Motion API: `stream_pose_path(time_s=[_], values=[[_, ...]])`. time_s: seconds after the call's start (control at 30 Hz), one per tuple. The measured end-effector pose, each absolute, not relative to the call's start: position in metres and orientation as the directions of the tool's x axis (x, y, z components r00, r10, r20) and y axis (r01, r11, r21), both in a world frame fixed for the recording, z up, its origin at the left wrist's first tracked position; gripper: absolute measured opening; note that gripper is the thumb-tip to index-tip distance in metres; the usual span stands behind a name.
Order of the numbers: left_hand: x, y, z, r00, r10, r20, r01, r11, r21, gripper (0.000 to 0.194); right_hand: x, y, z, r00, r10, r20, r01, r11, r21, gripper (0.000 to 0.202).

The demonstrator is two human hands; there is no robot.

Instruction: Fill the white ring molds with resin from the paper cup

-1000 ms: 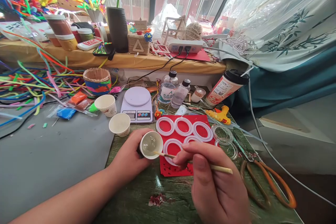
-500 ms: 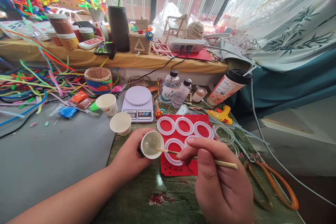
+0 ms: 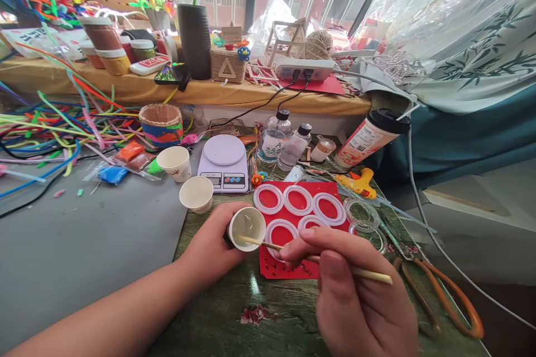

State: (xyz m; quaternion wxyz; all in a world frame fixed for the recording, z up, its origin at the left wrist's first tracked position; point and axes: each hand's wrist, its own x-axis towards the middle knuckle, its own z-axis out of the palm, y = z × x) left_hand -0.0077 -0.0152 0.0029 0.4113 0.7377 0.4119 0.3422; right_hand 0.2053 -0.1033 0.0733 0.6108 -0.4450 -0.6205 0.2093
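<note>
My left hand (image 3: 221, 234) is wrapped round a white paper cup (image 3: 249, 220), tilted so that clear liquid shows inside. Between the thumb and fingers of my right hand (image 3: 347, 273) is a thin wooden stick (image 3: 372, 275); its tip dips into the liquid. Behind the stick, several white ring-shaped molds (image 3: 268, 199) lie on a red sheet (image 3: 278, 271), one partly covered by my right fingers. Two more paper cups (image 3: 196, 195) stand left of the held cup.
A kitchen scale (image 3: 225, 164) sits behind the cups, beside two clear bottles (image 3: 294, 148). To the right are a glue gun (image 3: 360, 183), clear rings (image 3: 360, 215), scissors (image 3: 452, 295) and a lidded drink cup (image 3: 364, 139). Pipe cleaners (image 3: 50, 128) cover the back left.
The stick's tip has moved to the left side of the cup's inside. My right hand has shifted slightly right and down. The whole view has shifted a little.
</note>
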Motion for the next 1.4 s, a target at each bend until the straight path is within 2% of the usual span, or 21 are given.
stream_pose_path(time_s=[0.23, 0.37, 0.53, 0.67, 0.97, 1.23, 1.4], values=[[-0.0087, -0.0148, 0.0014, 0.421, 0.892, 0.166, 0.319, -0.317, 0.893, 0.055, 0.2037, -0.0975, 0.0737, 0.298, 0.765, 0.570, 0.326, 0.480, -0.815, 0.025], [-0.0089, -0.0139, 0.0002, 0.425, 0.896, 0.128, 0.318, -0.280, 0.906, 0.057, 0.2041, -0.1015, 0.0773, 0.164, 0.801, 0.576, 0.306, 0.514, -0.801, 0.028], [-0.0080, -0.0136, -0.0003, 0.422, 0.900, 0.109, 0.310, -0.255, 0.916, 0.057, 0.2066, -0.1042, 0.0820, 0.043, 0.781, 0.623, 0.380, 0.564, -0.733, 0.032], [-0.0073, -0.0135, 0.0011, 0.417, 0.901, 0.117, 0.303, -0.260, 0.917, 0.055, 0.2068, -0.1009, 0.0788, 0.103, 0.795, 0.598, 0.369, 0.528, -0.765, 0.032], [-0.0070, -0.0140, 0.0005, 0.422, 0.899, 0.119, 0.290, -0.259, 0.921, 0.055, 0.2050, -0.1038, 0.0812, 0.066, 0.817, 0.573, 0.364, 0.515, -0.776, 0.034], [-0.0070, -0.0137, 0.0041, 0.423, 0.890, 0.168, 0.309, -0.316, 0.897, 0.052, 0.2030, -0.1059, 0.0796, 0.165, 0.804, 0.571, 0.394, 0.477, -0.786, 0.036], [-0.0070, -0.0144, 0.0037, 0.412, 0.897, 0.161, 0.315, -0.307, 0.898, 0.054, 0.2014, -0.1028, 0.0776, 0.131, 0.801, 0.585, 0.354, 0.513, -0.782, 0.036]])
